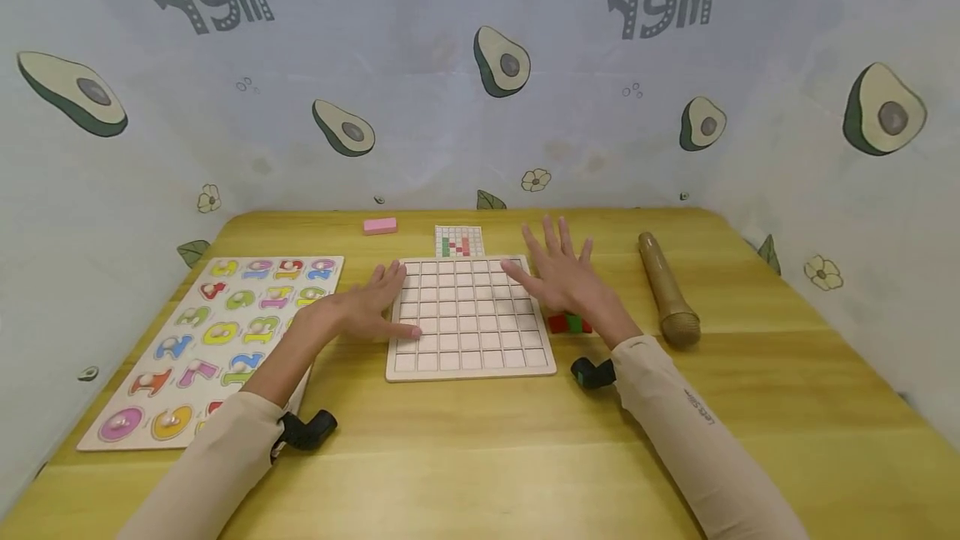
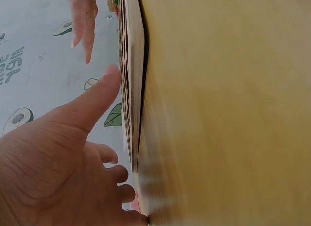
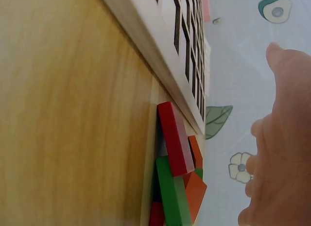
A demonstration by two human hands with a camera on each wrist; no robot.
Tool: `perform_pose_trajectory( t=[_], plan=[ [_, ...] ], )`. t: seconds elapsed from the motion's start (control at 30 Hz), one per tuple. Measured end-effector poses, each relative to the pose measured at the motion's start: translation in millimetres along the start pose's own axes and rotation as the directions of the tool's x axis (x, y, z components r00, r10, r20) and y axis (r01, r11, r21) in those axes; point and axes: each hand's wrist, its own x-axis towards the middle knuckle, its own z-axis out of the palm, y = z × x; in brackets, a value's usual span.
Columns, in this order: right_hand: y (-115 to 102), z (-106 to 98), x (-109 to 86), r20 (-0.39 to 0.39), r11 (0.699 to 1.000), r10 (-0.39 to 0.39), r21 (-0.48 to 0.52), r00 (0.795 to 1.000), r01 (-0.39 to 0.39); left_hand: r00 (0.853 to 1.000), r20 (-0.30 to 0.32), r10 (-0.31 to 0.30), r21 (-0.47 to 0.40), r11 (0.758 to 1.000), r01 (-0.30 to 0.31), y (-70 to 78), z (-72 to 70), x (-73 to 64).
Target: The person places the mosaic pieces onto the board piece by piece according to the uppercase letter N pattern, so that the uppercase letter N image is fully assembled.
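A pale wooden grid board (image 1: 471, 348) with rows of square cells lies flat in the middle of the table. My left hand (image 1: 372, 307) is at the board's left edge, fingers spread and its thumb over the lower left cells. Spread over the upper right part of the board is my right hand (image 1: 562, 273), raised and holding nothing. Red, green and orange blocks (image 3: 177, 143) lie in a small pile beside the board's right edge, below the right hand and partly hidden by it in the head view. A small card (image 1: 459, 242) with a coloured grid pattern lies behind the board.
At left lies a number puzzle board (image 1: 172, 373) with colourful knobbed pieces, partly under the left forearm in the head view. A pink block (image 1: 380, 226) sits near the back edge. To the right is a wooden microphone (image 1: 667, 294). A printed cloth (image 1: 427, 23) hangs behind the table.
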Motion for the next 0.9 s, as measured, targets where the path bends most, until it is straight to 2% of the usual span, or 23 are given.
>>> perform_pose_trajectory(
  t=[0.27, 0.53, 0.73, 0.9],
  plan=[
    [11, -1, -3.4, 0.008, 0.999, 0.004, 0.036, 1.000, -0.004, 0.996, 0.088, 0.014, -0.056, 0.998, -0.009, -4.0, -5.5, -2.3],
    [22, -16, 2.1, 0.048, 0.984, -0.083, 0.160, 0.995, 0.074, 0.994, 0.108, -0.015, -0.037, 0.999, 0.019, -5.0, -4.0, -4.1],
    [34, -30, 3.3, -0.036, 0.953, -0.167, 0.251, 0.985, 0.171, 0.994, 0.105, -0.012, -0.030, 0.999, 0.015, -7.9, -3.4, -1.6],
    [45, -31, 1.9, -0.114, 0.929, -0.226, 0.272, 0.967, 0.250, 0.995, 0.101, -0.015, -0.027, 0.999, 0.018, -7.1, -2.4, -1.6]
  ],
)
